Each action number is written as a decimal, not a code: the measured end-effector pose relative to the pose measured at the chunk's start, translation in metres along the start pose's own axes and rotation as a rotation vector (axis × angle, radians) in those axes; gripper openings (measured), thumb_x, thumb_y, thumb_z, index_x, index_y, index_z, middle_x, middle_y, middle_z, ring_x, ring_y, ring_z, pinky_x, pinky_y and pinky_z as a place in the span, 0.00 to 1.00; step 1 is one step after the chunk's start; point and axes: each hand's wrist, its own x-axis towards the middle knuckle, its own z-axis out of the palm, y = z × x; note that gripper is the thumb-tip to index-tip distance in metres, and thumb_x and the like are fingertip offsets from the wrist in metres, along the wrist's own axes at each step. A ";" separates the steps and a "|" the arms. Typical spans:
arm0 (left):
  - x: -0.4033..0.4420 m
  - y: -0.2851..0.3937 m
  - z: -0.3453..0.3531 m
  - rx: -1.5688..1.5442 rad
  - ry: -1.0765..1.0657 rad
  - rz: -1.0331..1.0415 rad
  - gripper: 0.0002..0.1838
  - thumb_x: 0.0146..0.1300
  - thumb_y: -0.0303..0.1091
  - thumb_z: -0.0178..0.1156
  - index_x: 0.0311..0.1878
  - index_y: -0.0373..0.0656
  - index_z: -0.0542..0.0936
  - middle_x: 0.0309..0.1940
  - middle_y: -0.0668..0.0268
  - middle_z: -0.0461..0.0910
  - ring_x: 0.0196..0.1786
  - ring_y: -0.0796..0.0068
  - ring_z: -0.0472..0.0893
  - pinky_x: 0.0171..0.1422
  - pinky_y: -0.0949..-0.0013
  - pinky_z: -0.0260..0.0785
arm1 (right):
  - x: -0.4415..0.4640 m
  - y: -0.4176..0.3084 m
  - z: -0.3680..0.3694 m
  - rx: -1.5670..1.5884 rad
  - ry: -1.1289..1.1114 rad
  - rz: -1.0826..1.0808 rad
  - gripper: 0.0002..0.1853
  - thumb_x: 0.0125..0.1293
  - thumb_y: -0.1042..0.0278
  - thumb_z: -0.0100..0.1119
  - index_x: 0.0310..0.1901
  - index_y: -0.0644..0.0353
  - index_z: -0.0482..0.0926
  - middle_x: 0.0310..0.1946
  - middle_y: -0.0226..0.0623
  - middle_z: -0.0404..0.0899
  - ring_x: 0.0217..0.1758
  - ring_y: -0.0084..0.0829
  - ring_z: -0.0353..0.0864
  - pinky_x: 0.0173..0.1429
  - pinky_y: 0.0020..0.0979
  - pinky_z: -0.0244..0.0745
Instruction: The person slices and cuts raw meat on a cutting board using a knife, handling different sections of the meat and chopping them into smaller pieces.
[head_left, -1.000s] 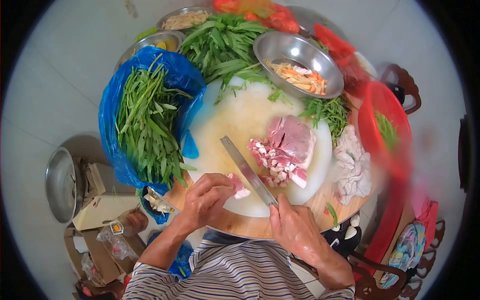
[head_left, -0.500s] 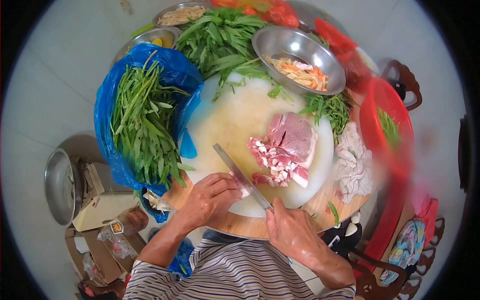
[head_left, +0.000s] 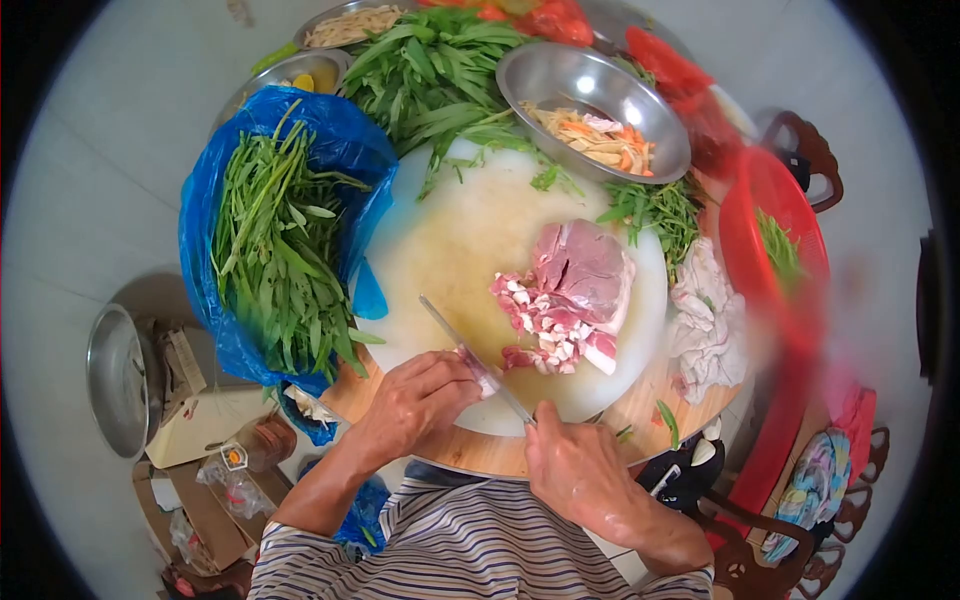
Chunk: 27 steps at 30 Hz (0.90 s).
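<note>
My right hand (head_left: 578,462) grips the handle of a knife (head_left: 462,345), its blade pointing up and left over the round white cutting board (head_left: 430,235). Against the blade's left side, near the board's front edge, my left hand (head_left: 428,395) has its fingers closed on a small piece of meat (head_left: 487,383), mostly hidden by fingers and blade. Right of the knife lies a heap of diced meat (head_left: 545,330), pink with white fat. A large raw chunk of meat (head_left: 582,262) sits just behind that heap.
A blue bag (head_left: 205,190) of leafy greens (head_left: 285,250) borders the board on the left. Behind stand more greens (head_left: 430,75) and a steel bowl (head_left: 650,115) with shredded vegetables. A crumpled cloth (head_left: 705,320) and a red basket (head_left: 735,225) are at the right.
The knife and my right hand have shifted slightly left, and the blade now shows thinner, more edge-on. My left hand stays nearly in place on the piece of meat.
</note>
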 end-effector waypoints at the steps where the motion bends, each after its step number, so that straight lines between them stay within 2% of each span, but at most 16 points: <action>1: -0.001 -0.001 0.000 -0.003 0.003 -0.002 0.17 0.53 0.23 0.80 0.47 0.45 0.90 0.47 0.64 0.88 0.54 0.58 0.89 0.61 0.57 0.85 | -0.001 -0.002 -0.004 -0.004 -0.038 0.018 0.10 0.78 0.71 0.58 0.44 0.72 0.72 0.20 0.53 0.81 0.24 0.61 0.85 0.33 0.56 0.80; 3: 0.000 0.000 -0.001 -0.004 0.009 -0.004 0.17 0.53 0.23 0.80 0.47 0.45 0.89 0.47 0.63 0.89 0.54 0.58 0.89 0.61 0.57 0.85 | -0.008 -0.003 -0.009 -0.011 -0.077 0.032 0.10 0.78 0.71 0.57 0.45 0.73 0.72 0.20 0.54 0.81 0.24 0.61 0.85 0.33 0.56 0.80; 5: 0.002 0.001 -0.003 -0.015 0.008 0.006 0.18 0.53 0.23 0.75 0.49 0.42 0.88 0.47 0.63 0.87 0.53 0.55 0.88 0.58 0.57 0.85 | -0.024 0.004 -0.010 -0.084 -0.089 -0.014 0.07 0.73 0.76 0.58 0.42 0.71 0.72 0.20 0.56 0.83 0.24 0.58 0.88 0.29 0.53 0.83; 11: -0.001 -0.002 0.002 -0.044 0.042 0.022 0.18 0.52 0.21 0.76 0.48 0.42 0.88 0.47 0.63 0.88 0.53 0.56 0.88 0.59 0.58 0.85 | -0.007 -0.004 -0.020 -0.096 -0.183 -0.007 0.09 0.73 0.75 0.55 0.45 0.76 0.74 0.20 0.59 0.82 0.26 0.58 0.90 0.30 0.52 0.85; 16: 0.003 0.003 -0.002 -0.009 0.040 -0.031 0.17 0.51 0.20 0.79 0.44 0.45 0.89 0.46 0.65 0.90 0.53 0.58 0.90 0.58 0.58 0.86 | 0.043 -0.011 0.008 -0.031 -0.019 -0.048 0.11 0.71 0.76 0.56 0.47 0.77 0.75 0.22 0.60 0.84 0.28 0.59 0.91 0.33 0.52 0.87; 21: 0.005 0.011 0.000 0.026 0.062 -0.060 0.15 0.51 0.19 0.78 0.43 0.44 0.89 0.44 0.66 0.89 0.52 0.59 0.89 0.56 0.59 0.85 | 0.025 -0.010 -0.001 -0.038 0.032 -0.091 0.11 0.69 0.76 0.58 0.46 0.76 0.74 0.22 0.62 0.84 0.28 0.61 0.91 0.34 0.54 0.87; 23: 0.004 0.014 0.000 0.025 0.075 -0.060 0.15 0.51 0.19 0.76 0.43 0.40 0.88 0.45 0.62 0.88 0.53 0.56 0.89 0.57 0.58 0.85 | 0.002 -0.003 -0.004 -0.072 -0.103 -0.010 0.11 0.69 0.75 0.58 0.46 0.77 0.75 0.23 0.62 0.84 0.29 0.63 0.90 0.35 0.55 0.87; 27: 0.002 0.013 0.001 -0.001 0.067 -0.075 0.15 0.51 0.18 0.76 0.43 0.40 0.89 0.45 0.62 0.88 0.53 0.56 0.89 0.57 0.58 0.85 | -0.018 -0.005 -0.017 -0.074 -0.186 0.093 0.10 0.69 0.75 0.58 0.45 0.76 0.74 0.23 0.62 0.84 0.29 0.64 0.90 0.34 0.55 0.87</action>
